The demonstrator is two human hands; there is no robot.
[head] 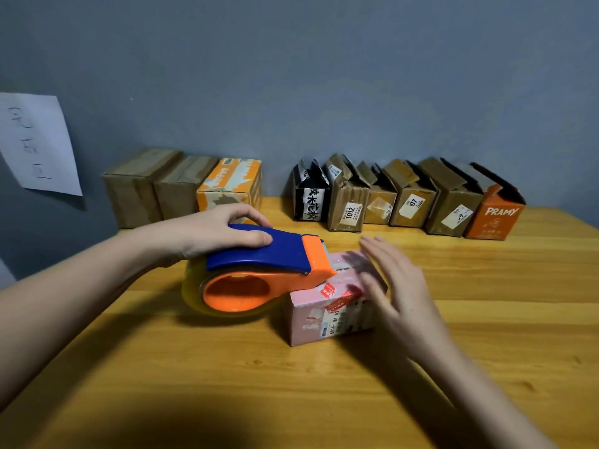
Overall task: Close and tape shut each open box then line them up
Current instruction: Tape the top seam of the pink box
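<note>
L hand (223, 230) gripped tape dispenser (259, 270), its nose on pink box (327, 306) mid-table (227, 367). R hand (393, 280), fingers straight & spread, was beside box's right side; contact unclear.

Hidden corners of a taping job on a wooden table

The tape dispenser (259, 270) covers the near-left top edge of the pink box (327, 306), so its blade contact is unseen; the right hand (393, 286), motion-blurred, masks the box's right side. The left hand (223, 230) hides its fingertips behind the handle. Both forearms run off the frame. Writing on the paper sheet (37, 144), cut by the left edge, is illegible, as are most box labels.
</note>
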